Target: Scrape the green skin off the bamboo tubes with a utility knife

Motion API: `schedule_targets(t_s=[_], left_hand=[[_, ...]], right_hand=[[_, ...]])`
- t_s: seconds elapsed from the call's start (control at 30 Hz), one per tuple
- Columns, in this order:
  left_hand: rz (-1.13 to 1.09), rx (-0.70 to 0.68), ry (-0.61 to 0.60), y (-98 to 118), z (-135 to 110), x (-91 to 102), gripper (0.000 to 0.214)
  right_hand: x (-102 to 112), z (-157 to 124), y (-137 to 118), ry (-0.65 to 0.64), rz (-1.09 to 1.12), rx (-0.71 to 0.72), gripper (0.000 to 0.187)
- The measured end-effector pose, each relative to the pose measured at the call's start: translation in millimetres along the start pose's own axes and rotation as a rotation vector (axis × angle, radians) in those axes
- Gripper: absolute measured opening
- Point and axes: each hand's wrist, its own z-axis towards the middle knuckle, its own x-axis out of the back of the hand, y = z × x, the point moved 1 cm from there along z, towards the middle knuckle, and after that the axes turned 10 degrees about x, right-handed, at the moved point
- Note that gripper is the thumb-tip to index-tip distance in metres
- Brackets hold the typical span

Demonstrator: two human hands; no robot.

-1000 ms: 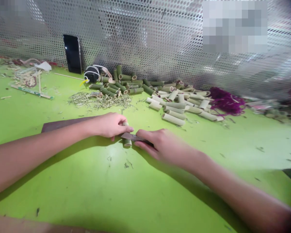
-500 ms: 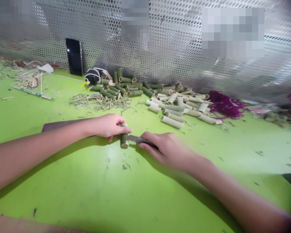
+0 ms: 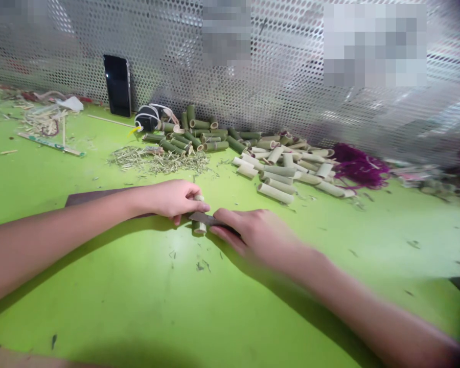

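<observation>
A short green bamboo piece (image 3: 198, 228) stands at the middle of the green table, its near end facing me with a pale stripe along one side. My left hand (image 3: 175, 199) is closed around its upper part, thumb on top. From the right, my right hand (image 3: 249, 228) grips a knife (image 3: 202, 219), whose grey blade lies across the bamboo just below my left thumb. Most of the knife's handle is hidden in my fingers. Beneath my left wrist lies a flat dark brown board (image 3: 95, 197), partly covered by the forearm.
Behind my hands lie green bamboo pieces (image 3: 214, 146), pale scraped pieces (image 3: 275, 193) and a pile of shavings (image 3: 157, 159). A phone (image 3: 117, 86) leans on the perforated metal screen (image 3: 276, 66). Purple fibres (image 3: 360, 166) sit at the right, sticks (image 3: 42, 122) at the left.
My right hand has moved a little to the left. The knife blade has gone from the bamboo's right side to across it. My left hand keeps its hold.
</observation>
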Motion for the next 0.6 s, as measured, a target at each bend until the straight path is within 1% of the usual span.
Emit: schedule_targets(t_s=[0.1, 0.23, 0.33, 0.4, 0.47, 0.6], left_hand=[[-0.004, -0.002, -0.001, 0, 0, 0.0, 0.04], [-0.007, 0.002, 0.001, 0, 0, 0.1, 0.038], [0.003, 0.008, -0.006, 0, 0, 0.5, 0.034], [0.006, 0.009, -0.014, 0, 0, 0.8, 0.032], [0.004, 0.003, -0.02, -1, 0, 1.1, 0.032], [0.012, -0.013, -0.02, -2, 0, 1.3, 0.029]], right_hand=[[3, 0, 4, -0.067, 0.122, -0.018, 0.027], [11, -2, 13, -0.183, 0.278, -0.046, 0.036], [18, -4, 21, -0.261, 0.39, -0.025, 0.041], [20, -7, 24, -0.284, 0.43, -0.016, 0.042], [19, -10, 26, -0.267, 0.426, -0.024, 0.042], [13, -10, 22, -0.101, 0.295, -0.095, 0.038]])
